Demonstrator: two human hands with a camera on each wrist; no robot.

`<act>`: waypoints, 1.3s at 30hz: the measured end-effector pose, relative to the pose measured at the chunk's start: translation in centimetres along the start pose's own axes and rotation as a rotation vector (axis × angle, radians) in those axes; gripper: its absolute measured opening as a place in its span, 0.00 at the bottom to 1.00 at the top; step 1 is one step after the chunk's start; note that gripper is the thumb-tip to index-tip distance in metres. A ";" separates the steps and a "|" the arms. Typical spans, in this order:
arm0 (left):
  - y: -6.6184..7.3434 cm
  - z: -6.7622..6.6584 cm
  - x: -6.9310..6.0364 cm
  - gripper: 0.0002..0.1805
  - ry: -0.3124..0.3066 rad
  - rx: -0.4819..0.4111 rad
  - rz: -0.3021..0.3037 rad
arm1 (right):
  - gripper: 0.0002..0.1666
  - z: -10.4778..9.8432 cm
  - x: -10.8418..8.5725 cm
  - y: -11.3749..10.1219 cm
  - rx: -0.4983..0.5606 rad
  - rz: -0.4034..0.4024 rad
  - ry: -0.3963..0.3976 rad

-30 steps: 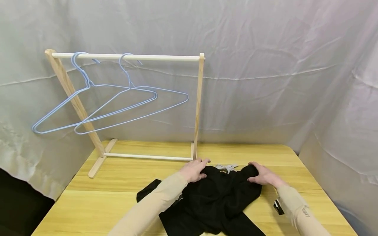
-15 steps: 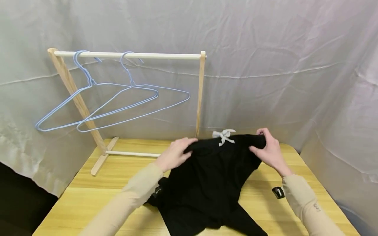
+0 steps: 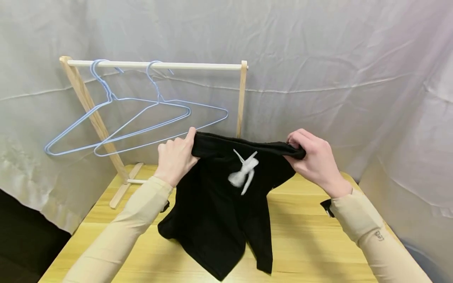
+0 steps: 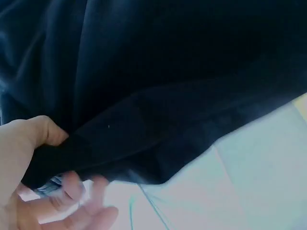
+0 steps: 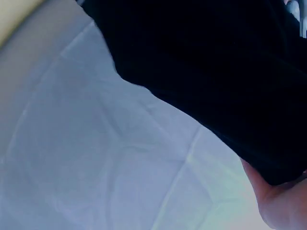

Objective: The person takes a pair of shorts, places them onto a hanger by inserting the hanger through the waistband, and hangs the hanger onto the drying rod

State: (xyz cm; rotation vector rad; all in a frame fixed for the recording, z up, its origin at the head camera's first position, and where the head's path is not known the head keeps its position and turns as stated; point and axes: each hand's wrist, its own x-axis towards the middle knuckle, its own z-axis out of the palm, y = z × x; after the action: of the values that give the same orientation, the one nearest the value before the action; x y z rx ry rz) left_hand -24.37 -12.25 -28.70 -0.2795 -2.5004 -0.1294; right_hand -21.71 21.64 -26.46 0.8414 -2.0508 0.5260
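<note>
A pair of black drawstring shorts (image 3: 212, 204) hangs between my two hands in the head view, with its lower ends over the table. The white drawstring bow (image 3: 244, 171) on its front is blurred. My left hand (image 3: 177, 159) grips the left end of the waistband. In the left wrist view, the thumb of my left hand (image 4: 29, 143) lies over the black cloth and the fingers are beneath it. At the other end of the waistband (image 3: 247, 145), my right hand (image 3: 315, 161) holds the cloth. Only part of my right hand (image 5: 283, 201) appears in the right wrist view.
A wooden rack (image 3: 242, 94) stands at the back left of the table (image 3: 311, 236). Several light-blue hangers (image 3: 124, 137) hang from its white rail (image 3: 201, 66), close behind my left hand. Grey curtain (image 3: 318, 59) encloses the back and sides.
Both hands have lifted the waistband up off the table and spread it wider. My left hand has moved left and up. The bow now hangs down the front.
</note>
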 end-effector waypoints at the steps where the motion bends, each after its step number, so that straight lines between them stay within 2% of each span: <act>1: -0.2 -0.1 0.1 0.29 -0.014 -0.007 0.000 | 0.13 0.0 0.1 0.2 -0.008 0.014 -0.025; 4: -0.8 -0.7 0.4 0.30 -0.072 -0.100 0.021 | 0.17 -0.2 0.6 0.9 0.072 0.064 -0.116; 9: -2.1 -2.0 1.3 0.25 -0.220 -0.436 0.075 | 0.19 -1.7 1.1 1.6 0.347 0.169 -0.349; 11: -2.7 -2.4 1.7 0.24 -0.272 -0.543 0.087 | 0.17 -2.5 1.1 1.6 0.418 0.212 -0.426; 13: -3.3 -2.7 2.0 0.24 -0.333 -0.624 0.101 | 0.17 -3.1 1.1 1.6 0.450 0.231 -0.468; 15: -3.9 -3.0 2.1 0.25 -0.438 -0.740 0.119 | 0.20 -3.4 0.9 1.8 0.474 0.232 -0.489; 19: -4.9 -3.4 2.0 0.25 -0.696 -0.932 0.147 | 0.23 -3.8 0.3 2.4 0.518 0.209 -0.532; 21: -5.3 -3.5 1.8 0.23 -0.780 -0.954 0.159 | 0.20 -3.9 0.1 2.6 0.519 0.200 -0.568; 23: -5.5 -3.6 1.5 0.20 -0.821 -0.935 0.177 | 0.17 -4.0 -0.1 2.8 0.508 0.187 -0.598; 26: -5.5 -3.6 1.0 0.18 -0.823 -0.886 0.193 | 0.15 -3.9 -0.3 2.7 0.431 0.177 -0.627; 29: -5.7 -3.7 0.8 0.27 -0.786 -0.806 0.211 | 0.15 -3.6 -0.6 2.7 0.333 0.160 -0.605; 32: -5.7 -3.6 0.8 0.32 -0.716 -0.701 0.258 | 0.24 -3.1 -1.0 2.9 0.267 0.115 -0.571; 35: -5.5 -3.7 1.0 0.30 -0.645 -0.609 0.309 | 0.31 -2.8 -1.0 3.1 0.244 0.085 -0.568; 37: -5.3 -3.9 1.1 0.28 -0.611 -0.566 0.317 | 0.32 -2.9 -0.9 3.2 0.221 0.110 -0.581; 39: -5.1 -4.3 1.4 0.25 -0.587 -0.551 0.298 | 0.32 -3.3 -0.5 3.3 0.198 0.165 -0.590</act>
State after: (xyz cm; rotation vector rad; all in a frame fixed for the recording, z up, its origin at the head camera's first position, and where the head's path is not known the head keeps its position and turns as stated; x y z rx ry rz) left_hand -24.18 -17.67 -24.59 -1.0391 -2.9058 -0.7040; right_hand -22.14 26.13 -25.23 1.0390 -2.6559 0.6325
